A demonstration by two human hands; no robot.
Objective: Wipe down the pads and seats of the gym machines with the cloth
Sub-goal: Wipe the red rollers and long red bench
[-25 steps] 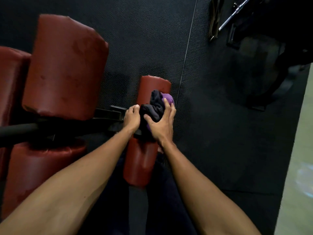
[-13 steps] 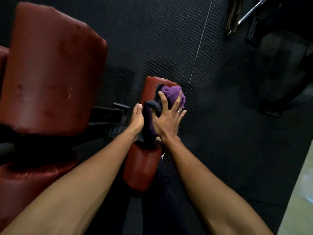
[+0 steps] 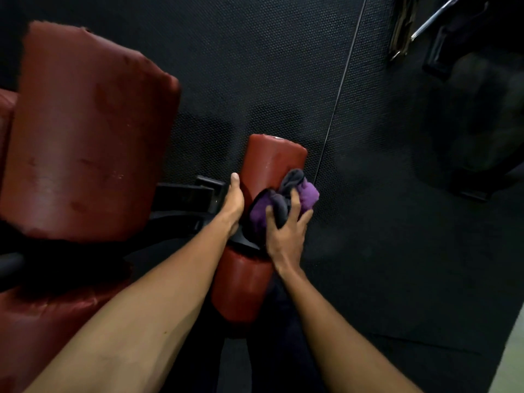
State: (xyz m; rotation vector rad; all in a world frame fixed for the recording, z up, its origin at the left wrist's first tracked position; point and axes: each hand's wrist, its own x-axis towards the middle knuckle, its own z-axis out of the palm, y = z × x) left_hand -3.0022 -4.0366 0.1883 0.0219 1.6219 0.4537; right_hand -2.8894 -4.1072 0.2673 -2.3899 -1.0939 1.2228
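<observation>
A red roller pad (image 3: pixel 272 157) runs lengthwise in the middle of the view, mounted on a black frame. My right hand (image 3: pixel 286 234) grips a bunched purple and dark grey cloth (image 3: pixel 306 191) against the roller's right side. My left hand (image 3: pixel 234 199) rests along the roller's left side, fingers straight. The lower half of the roller (image 3: pixel 241 287) shows below my hands. A large red pad (image 3: pixel 85 131) stands to the left, with another red pad (image 3: pixel 42 321) below it.
Black rubber flooring (image 3: pixel 397 251) covers the area to the right. A metal bar and dark equipment (image 3: pixel 433 15) lie at the top right. A black metal bracket (image 3: pixel 187 197) joins the pads. A pale floor strip (image 3: pixel 510 364) shows at bottom right.
My right hand has slid the cloth from the roller's top over to its right side and curled its fingers round it. My left hand has stayed on the roller's left side.
</observation>
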